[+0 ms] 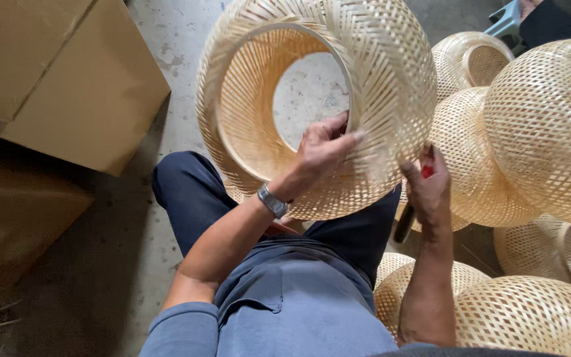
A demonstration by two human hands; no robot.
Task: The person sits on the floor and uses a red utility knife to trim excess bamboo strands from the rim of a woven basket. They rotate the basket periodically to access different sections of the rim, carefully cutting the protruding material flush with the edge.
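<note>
Blue-sleeved arms reach forward from the seated person's lap. Left hand grips the inner rim of a woven bamboo lampshade, fingers curled over its hoop, holding it tilted above the knees. Right hand is closed around what seems a red-handled tool, pressed against the shade's lower edge. More woven shades crowd the right; cardboard boxes sit left.

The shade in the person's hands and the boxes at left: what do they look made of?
Shade: looks like thin pale bamboo or rattan strips, unpainted, woven in an open lattice, with a smooth bent hoop at the rim. Boxes: brown corrugated cardboard by the look, matte, with a folded flap seam.
</note>
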